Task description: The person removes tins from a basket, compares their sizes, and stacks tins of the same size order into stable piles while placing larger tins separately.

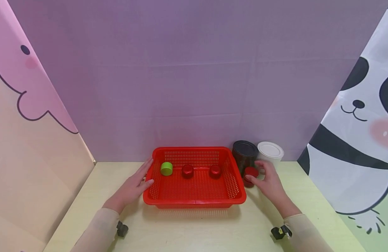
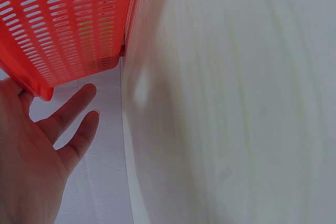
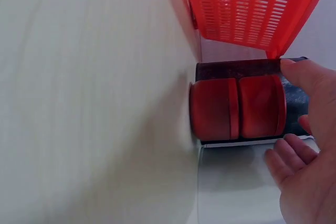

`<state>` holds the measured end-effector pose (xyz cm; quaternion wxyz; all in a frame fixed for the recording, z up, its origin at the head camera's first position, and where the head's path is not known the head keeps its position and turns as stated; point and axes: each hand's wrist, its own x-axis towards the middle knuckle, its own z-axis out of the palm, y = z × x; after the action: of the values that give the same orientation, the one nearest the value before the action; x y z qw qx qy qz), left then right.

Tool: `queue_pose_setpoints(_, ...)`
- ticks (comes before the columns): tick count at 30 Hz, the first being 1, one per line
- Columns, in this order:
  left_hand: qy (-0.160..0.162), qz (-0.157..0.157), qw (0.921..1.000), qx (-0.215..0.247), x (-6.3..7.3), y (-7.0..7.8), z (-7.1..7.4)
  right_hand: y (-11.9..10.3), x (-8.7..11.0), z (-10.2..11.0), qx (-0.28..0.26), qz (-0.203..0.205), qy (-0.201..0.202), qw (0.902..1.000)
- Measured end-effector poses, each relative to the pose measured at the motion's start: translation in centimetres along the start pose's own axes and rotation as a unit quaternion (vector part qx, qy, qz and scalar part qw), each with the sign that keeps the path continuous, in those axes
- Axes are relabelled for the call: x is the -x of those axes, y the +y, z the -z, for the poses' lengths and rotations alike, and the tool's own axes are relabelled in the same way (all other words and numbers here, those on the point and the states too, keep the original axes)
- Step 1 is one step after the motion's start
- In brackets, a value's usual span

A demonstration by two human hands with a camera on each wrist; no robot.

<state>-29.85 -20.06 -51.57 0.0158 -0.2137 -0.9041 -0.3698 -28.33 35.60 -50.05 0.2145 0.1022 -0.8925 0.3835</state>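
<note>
My left hand point(image 1: 131, 190) lies along the left rim of a red plastic basket point(image 1: 194, 202), its fingers extended and thumb at the rim. In the left wrist view the fingers point(image 2: 79, 106) are spread beside the basket's slotted wall. My right hand point(image 1: 269, 183) is at a stack of two small red round tins, the upper tin point(image 1: 252, 171) sitting on the lower tin point(image 3: 212, 109). Thumb and fingers stand on either side of the upper tin, with a gap showing below it in the right wrist view. Inside the basket are a green round piece point(image 1: 166, 168) and two red tins point(image 1: 187, 172).
A black canister point(image 1: 245, 148) stands behind the stack, right of the basket. Beside it is a white canister point(image 1: 270, 149). A purple cloth point(image 1: 194, 87) hangs behind the pale wooden table point(image 1: 194, 234). Printed panels stand at both sides.
</note>
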Motion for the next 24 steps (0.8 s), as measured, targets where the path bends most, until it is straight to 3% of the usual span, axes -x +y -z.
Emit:
queue_pose_setpoints(8, 0.003, -0.003, 1.0000, 0.005, 0.1, 0.1, 0.0, -1.5, -0.6, 0.1, 0.015, 0.033, 0.032, 0.9988)
queue_pose_setpoints(15, 0.003, -0.006, 1.0000, 0.006, 0.1, 0.1, 0.0, -3.5, -1.6, -0.1, 0.009, 0.035, 0.007, 0.9993)
queue_pose_setpoints(24, 0.002, -0.003, 1.0000, 0.001, 0.0, 0.0, 0.0, -5.6, -2.6, -0.7, 0.004, 0.077, -0.012, 0.9969)
